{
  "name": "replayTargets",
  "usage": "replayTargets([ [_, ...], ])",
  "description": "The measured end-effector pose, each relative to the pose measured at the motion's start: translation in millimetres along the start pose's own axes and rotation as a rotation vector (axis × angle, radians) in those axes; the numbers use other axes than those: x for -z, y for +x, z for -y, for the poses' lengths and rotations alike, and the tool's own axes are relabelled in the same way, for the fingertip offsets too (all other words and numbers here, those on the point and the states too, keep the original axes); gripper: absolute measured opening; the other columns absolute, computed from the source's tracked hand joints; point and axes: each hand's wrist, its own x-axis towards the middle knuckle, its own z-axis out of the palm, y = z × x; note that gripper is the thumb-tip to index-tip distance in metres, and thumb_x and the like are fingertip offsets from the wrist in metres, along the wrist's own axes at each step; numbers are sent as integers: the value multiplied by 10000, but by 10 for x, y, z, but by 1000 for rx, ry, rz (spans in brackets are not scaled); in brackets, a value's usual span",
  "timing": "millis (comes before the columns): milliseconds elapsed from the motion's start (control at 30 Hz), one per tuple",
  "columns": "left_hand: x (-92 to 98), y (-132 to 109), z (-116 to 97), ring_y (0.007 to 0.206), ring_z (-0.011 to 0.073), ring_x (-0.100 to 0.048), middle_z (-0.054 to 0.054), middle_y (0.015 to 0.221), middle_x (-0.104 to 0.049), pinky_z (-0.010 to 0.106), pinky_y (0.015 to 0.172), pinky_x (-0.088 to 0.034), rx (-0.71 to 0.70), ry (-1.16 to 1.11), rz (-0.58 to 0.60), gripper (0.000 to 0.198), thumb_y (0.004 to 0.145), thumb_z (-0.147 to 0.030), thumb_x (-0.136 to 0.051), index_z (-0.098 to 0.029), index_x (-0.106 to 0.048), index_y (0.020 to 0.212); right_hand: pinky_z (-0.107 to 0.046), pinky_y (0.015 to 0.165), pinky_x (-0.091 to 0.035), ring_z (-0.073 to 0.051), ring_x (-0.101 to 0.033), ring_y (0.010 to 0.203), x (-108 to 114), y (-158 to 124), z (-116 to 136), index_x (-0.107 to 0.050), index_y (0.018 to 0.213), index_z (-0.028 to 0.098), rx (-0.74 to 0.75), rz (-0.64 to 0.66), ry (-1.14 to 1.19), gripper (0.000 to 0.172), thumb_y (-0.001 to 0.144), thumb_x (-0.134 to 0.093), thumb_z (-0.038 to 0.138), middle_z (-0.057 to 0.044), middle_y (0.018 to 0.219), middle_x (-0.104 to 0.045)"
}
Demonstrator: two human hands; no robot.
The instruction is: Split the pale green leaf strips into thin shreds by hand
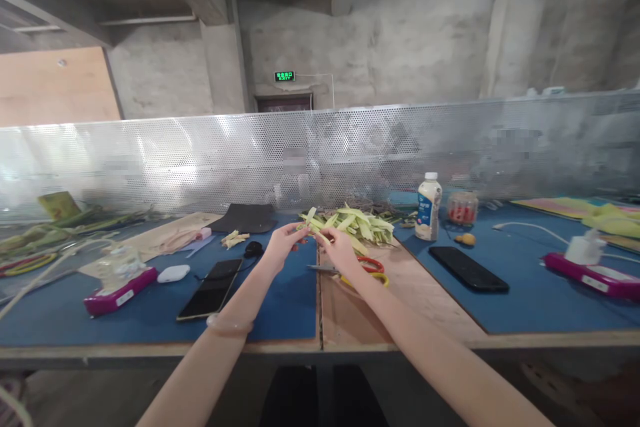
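Observation:
Between my two hands, above the middle of the table, is a pale green leaf-like strip (312,219). My left hand (286,244) pinches it from one side, while the fingertips of my right hand (338,248) close on its other end. Just behind and to the right lies a heap of similar pale green strips (367,225). Scissors with red and yellow handles (383,278) rest on the wooden board under my right hand and forearm, which cover part of them.
Left of my arms lie a dark phone (213,290), a white case (173,273) and a purple power strip (121,291). To the right are a bottle (429,208), a jar (463,208), a black phone (467,268) and another purple power strip (593,277). A perforated metal screen (225,160) stands behind.

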Motion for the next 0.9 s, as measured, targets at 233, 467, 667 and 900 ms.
replayTargets([
  [233, -24, -31, -39, 562, 89, -519, 44, 713, -633, 170, 426, -297, -26, 35, -30, 461, 597, -412, -673, -122, -634, 952, -253, 571, -413, -140, -518, 608, 22, -13, 11, -595, 696, 171, 90, 20, -106, 223, 751, -510, 371, -21, 676, -589],
  [467, -57, -73, -97, 527, 83, -488, 19, 610, -593, 172, 414, -285, -36, 39, -99, 395, 596, -388, -670, -110, -647, 876, -240, 552, -375, -129, -480, 578, -3, -22, 15, -601, 691, 169, 143, 48, -159, 233, 757, -499, 368, -16, 666, -577],
  [667, -58, -66, -88, 525, 81, -481, 12, 601, -585, 175, 428, -293, -16, 14, -93, 392, 564, -401, -686, -123, -646, 838, -245, 566, -386, -135, -490, 597, -10, -26, 34, -592, 672, 180, 159, 77, -140, 210, 754, -497, 348, -12, 669, -580],
  [900, -56, -66, -99, 519, 71, -470, 15, 627, -595, 171, 435, -297, 1, -16, -100, 407, 554, -418, -691, -129, -640, 836, -250, 496, -436, -126, -507, 527, -37, -24, -24, -523, 910, 198, 24, 64, 101, 192, 792, -372, 217, -13, 689, -555],
])
